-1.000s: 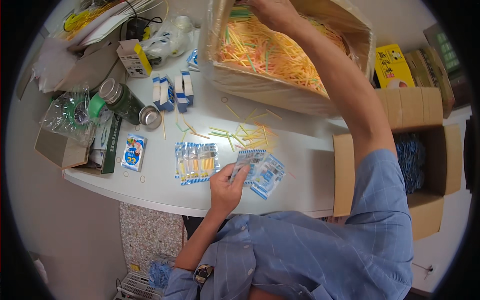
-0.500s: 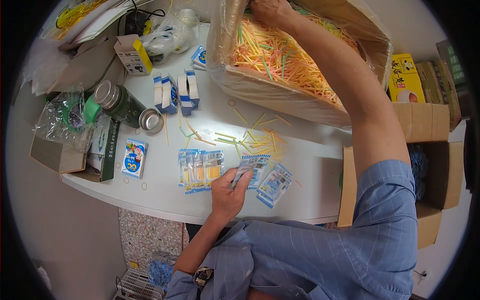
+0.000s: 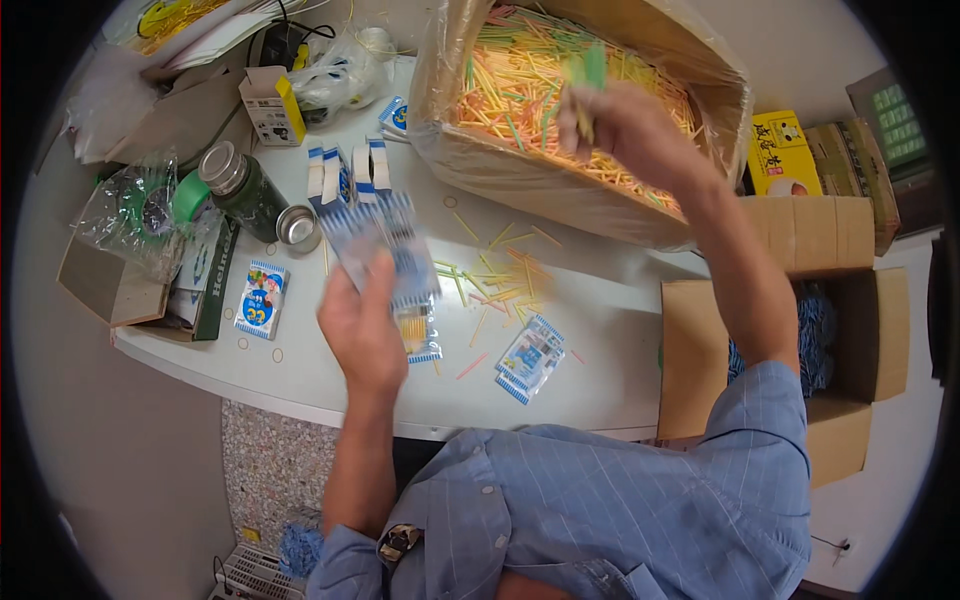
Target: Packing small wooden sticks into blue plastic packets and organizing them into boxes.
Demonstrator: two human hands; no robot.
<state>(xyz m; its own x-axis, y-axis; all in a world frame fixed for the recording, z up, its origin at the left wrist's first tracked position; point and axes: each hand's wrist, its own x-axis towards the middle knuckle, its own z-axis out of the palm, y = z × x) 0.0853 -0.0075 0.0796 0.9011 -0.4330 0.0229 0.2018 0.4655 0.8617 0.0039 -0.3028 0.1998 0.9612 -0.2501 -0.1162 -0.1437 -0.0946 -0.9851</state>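
Observation:
My left hand is closed on clear packets with blue-and-white striped ends, thumb on top, raised over the table. Under it, filled packets showing yellow-orange sticks are partly hidden. Smeared by motion, my right hand is above the lined carton, closed on a small bunch of green and yellowish sticks. The carton holds a heap of thin pink, yellow and green sticks. Further packets lie overlapping on the table, near scattered loose sticks.
At left are a dark green flask, its metal cup, a blue-and-white pack and an open box. Banded packet stacks stand behind my left hand. Right: an open cardboard box with blue packets, and a yellow box.
My right hand has come up out of the carton's far end, now with a bunch of sticks. My left hand has carried its packets left and upward, over the filled ones.

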